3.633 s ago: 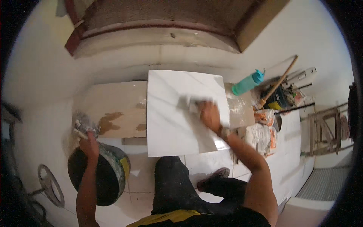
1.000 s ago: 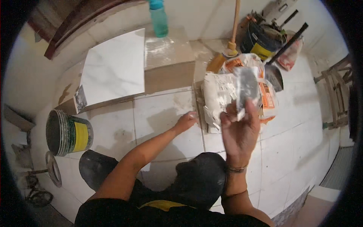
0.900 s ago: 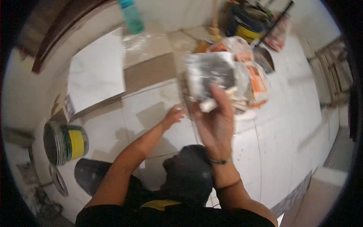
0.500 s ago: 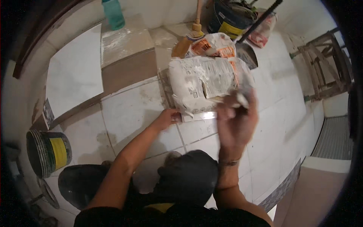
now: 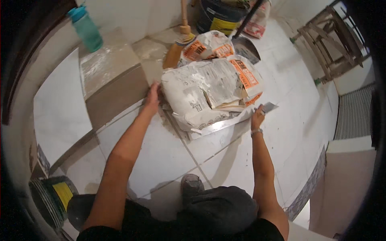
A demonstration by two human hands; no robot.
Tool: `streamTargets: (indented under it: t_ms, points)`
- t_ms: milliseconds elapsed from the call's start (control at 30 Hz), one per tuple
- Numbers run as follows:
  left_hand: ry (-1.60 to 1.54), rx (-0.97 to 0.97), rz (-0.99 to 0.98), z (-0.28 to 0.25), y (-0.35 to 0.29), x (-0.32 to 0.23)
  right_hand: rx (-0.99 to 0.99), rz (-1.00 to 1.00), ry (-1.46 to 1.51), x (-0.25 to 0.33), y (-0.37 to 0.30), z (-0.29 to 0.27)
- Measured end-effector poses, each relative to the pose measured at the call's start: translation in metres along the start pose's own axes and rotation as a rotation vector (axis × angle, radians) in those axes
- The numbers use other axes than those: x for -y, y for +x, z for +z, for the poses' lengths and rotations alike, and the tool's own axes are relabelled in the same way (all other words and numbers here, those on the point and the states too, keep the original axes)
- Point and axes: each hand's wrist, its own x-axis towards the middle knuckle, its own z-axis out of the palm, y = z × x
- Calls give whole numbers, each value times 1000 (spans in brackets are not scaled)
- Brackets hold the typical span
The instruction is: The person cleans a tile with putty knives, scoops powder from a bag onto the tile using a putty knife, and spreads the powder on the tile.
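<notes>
A torn white and orange paper bag (image 5: 185, 86) lies on its side on the white tiled floor, its upper face ripped and smeared with powder. My left hand (image 5: 152, 99) is at the bag's left end, fingers stretched out beside the step; whether they touch the bag cannot be made out. Off the bag's near right corner, my right hand (image 5: 257, 117) is closed round a flat grey-bladed scraper (image 5: 271, 107), its blade pointing right. A shiny flat strip (image 5: 221, 125) shows along the bag's near edge, partly covered by the bag.
Left of the bag stands a tiled step (image 5: 116, 94) with a large white tile (image 5: 60, 104) leaning on it and a teal bottle (image 5: 87, 32) on top. Behind are a broom (image 5: 173, 55), dustpan (image 5: 246, 49) and dark bucket (image 5: 217, 18). Another bucket (image 5: 52, 201) is near left; a wooden stand (image 5: 331, 42), far right.
My left hand has moved from the bag's near left corner up to its left end. My right hand has swung down and right, from above the bag to beside its near right corner.
</notes>
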Motion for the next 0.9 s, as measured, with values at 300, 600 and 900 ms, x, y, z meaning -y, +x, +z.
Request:
streamTargets:
  t_ms: [300, 600, 900]
  points:
    - [196, 128, -110, -30, 125, 28, -17, 9, -161, -11, 20, 35]
    - [-197, 208, -402, 68, 36, 0, -246, 22, -344, -18, 40, -10]
    - [-55, 62, -246, 43, 54, 24, -141, -58, -238, -8, 25, 2]
